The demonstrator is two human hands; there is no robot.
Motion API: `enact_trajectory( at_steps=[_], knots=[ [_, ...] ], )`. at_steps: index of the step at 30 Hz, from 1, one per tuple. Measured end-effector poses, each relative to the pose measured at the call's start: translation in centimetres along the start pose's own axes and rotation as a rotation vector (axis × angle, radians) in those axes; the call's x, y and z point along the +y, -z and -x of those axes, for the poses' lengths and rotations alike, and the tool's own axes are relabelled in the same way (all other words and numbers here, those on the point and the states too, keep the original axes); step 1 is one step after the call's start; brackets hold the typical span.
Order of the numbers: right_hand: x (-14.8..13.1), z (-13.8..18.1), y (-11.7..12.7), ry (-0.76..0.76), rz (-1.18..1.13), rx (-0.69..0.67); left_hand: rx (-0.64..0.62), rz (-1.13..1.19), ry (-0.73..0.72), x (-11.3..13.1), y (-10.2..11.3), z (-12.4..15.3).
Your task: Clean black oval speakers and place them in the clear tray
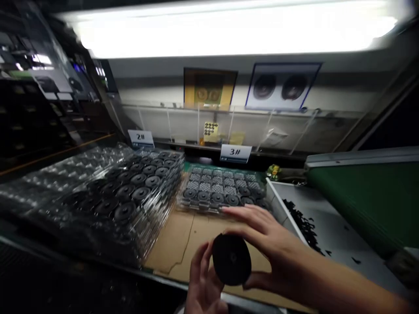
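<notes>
Your left hand (pixel 204 285) and right hand (pixel 266 242) pinched a round black speaker part (pixel 231 259) between their fingers, above a cardboard sheet (pixel 196 244). Just beyond sat a tray of meshed speaker parts (pixel 219 192), with stacked clear trays (pixel 131 192) to the left and a white bin of black scraps (pixel 304 226) to the right, beside a green belt (pixel 360 200).

To my front, stacked clear plastic trays (pixel 131 192) of round black parts (pixel 126 211) sit on brown cardboard (pixel 176 244), near a white "3#" card (pixel 235 153) and a white bin (pixel 337 235) of black scraps (pixel 303 224).
</notes>
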State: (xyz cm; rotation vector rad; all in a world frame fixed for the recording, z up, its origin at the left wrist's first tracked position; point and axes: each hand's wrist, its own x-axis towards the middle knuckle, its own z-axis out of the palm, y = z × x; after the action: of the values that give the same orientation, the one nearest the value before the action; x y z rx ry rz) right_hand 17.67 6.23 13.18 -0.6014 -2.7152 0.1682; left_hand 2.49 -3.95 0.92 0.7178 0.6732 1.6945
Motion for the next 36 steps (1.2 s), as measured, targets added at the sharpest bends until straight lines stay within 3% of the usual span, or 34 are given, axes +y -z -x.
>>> enact_trajectory(
  at_steps=[4, 8, 14, 16, 19, 25, 30, 33, 36],
  knots=[
    [-1.9, 3.1, -6.8, -0.271, -0.404, -0.117, 0.057, -0.004, 0.158, -0.9, 0.9, 1.0],
    [-1.8, 4.9, -11.5, -0.421, -0.634, -0.080, 0.151, 0.034, 0.316, -1.0, 3.1, 1.9],
    [4.2, 6.8, -20.5, -0.924, -0.329, 0.065, 0.303, 0.189, 0.568, -0.2, 5.5, 1.3],
    [5.5, 7.2, -23.7, -0.978, -0.293, 0.068, 0.354, 0.266, 0.610, -0.2, 5.9, 0.8],
    [5.2, 7.7, -26.7, -0.959, -0.291, 0.082, 0.452, 0.346, 0.635, -0.4, 6.4, 0.0],
    [2.7, 9.5, -27.4, -1.000, -0.231, 0.142, 0.560, 0.365, 0.646, -0.5, 6.9, -1.6],
    [2.6, 10.2, -26.3, -0.888, -0.365, 0.047, 0.541, 0.363, 0.693, -0.5, 7.0, -3.0],
    [3.4, 7.6, -23.8, -0.821, -0.452, 0.010, 0.519, 0.332, 0.721, -0.7, 7.0, -3.8],
    [3.2, 2.9, -19.9, -0.820, -0.511, 0.079, 0.456, 0.295, 0.727, -0.7, 6.6, -4.5]
  ],
)
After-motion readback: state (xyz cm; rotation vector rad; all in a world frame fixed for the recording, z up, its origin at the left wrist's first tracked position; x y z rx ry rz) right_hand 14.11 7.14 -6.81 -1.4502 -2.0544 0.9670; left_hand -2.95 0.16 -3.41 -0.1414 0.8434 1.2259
